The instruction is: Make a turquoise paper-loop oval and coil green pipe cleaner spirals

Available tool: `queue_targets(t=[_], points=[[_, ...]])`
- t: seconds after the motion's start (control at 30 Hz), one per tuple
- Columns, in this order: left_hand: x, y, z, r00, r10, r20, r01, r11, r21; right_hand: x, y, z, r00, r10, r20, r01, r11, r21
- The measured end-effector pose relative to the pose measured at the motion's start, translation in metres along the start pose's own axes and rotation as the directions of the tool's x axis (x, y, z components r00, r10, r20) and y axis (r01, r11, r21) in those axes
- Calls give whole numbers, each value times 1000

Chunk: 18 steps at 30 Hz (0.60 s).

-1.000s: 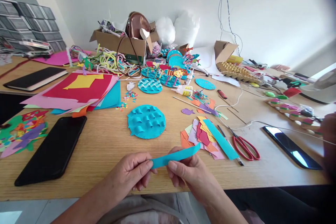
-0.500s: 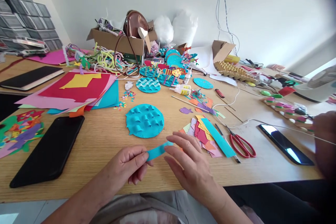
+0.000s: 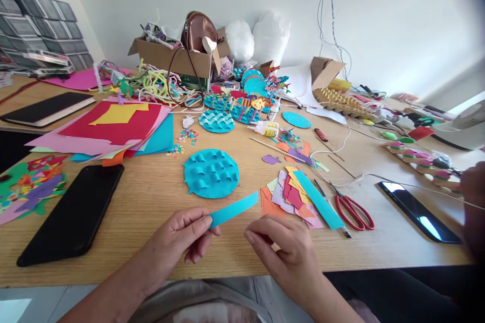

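A turquoise paper strip [image 3: 235,209] is pinched at its lower end between the thumb and fingers of my left hand [image 3: 193,232]; its free end points up to the right. My right hand [image 3: 286,247] is just right of the strip, apart from it, with the fingers curled in and the thumb near the index fingertip. I see nothing held in it. Beyond my hands lies a turquoise paper disc [image 3: 211,173] covered with curled paper loops. Right of it, a wider turquoise strip [image 3: 320,201] rests on a pile of coloured paper scraps [image 3: 291,194].
Red-handled scissors [image 3: 355,213] and a paintbrush [image 3: 346,233] lie to the right, near a phone [image 3: 420,211]. Left are a black phone [image 3: 71,212] and stacked coloured paper [image 3: 109,126]. Glue bottles [image 3: 267,128] and decorated discs [image 3: 216,121] stand farther back. Another person's hand [image 3: 473,197] is at the right edge.
My right hand has let go of the strip's far end, moved slightly down and right, and curled its fingers. The strip now sticks out straight from my left hand.
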<state>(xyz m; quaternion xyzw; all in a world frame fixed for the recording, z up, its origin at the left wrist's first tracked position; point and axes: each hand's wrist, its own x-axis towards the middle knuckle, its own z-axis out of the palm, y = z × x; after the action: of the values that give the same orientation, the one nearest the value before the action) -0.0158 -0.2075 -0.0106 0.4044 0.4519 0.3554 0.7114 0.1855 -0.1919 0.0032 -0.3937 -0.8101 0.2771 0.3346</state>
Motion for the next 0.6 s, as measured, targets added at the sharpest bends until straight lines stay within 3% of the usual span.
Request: queue_targets(t=[0.07,0.13,0.2,0.27,0.4,0.53,0.6], points=[[-1,-1,2,1000,5,17,-5,1000,-1,-2,-1,10,958,267,109,-288,900,327],[-1,-1,4,999,-11,39,11,1000,14,-3,0,19,873,426,236,-472,620,627],[-1,-2,6,998,-28,49,26,999,41,-4,2,25,809,487,330,-526,348,776],[0,-2,7,998,-33,50,29,997,72,-4,2,26,773,519,366,-538,227,812],[3,-3,8,998,-36,55,28,992,124,1,3,18,753,563,340,-559,276,782],[4,-2,2,998,-12,61,-1,979,203,12,8,14,792,535,294,-549,413,727],[1,-2,-6,997,74,16,-75,943,323,18,11,14,807,529,263,-531,456,714]])
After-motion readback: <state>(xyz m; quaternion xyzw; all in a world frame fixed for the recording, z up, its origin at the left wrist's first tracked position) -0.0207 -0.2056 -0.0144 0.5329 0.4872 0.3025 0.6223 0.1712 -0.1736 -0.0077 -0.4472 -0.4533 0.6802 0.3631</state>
